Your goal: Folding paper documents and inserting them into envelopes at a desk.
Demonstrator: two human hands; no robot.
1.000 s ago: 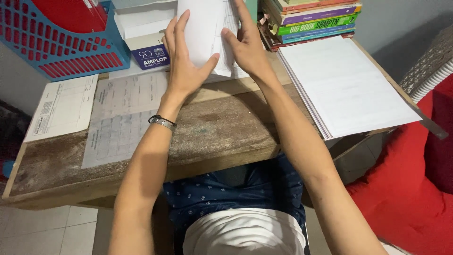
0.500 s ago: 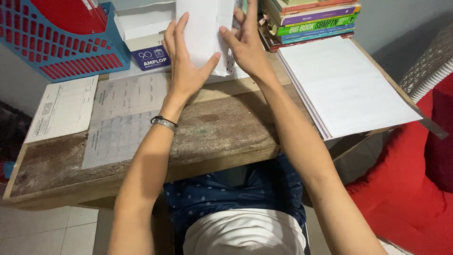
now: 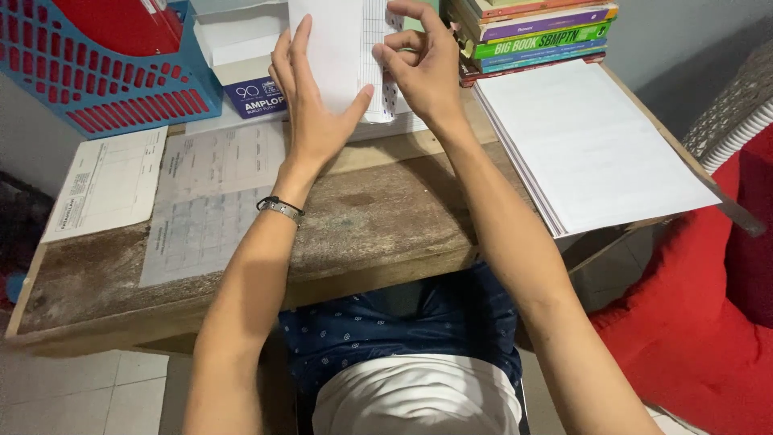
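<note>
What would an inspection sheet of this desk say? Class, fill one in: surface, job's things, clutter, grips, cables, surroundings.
Surface: worn wooden desk, stained, partly covered by papers.
Job's things: folded white sheet held upright at the far edge.
Clutter: printed forms, white paper stack, pile of books, blue file tray, envelope box.
Grips: left hand flat against the sheet; right hand pinching its right edge.
Cables: nothing seen.
Surroundings: red cushion, tiled floor.
</note>
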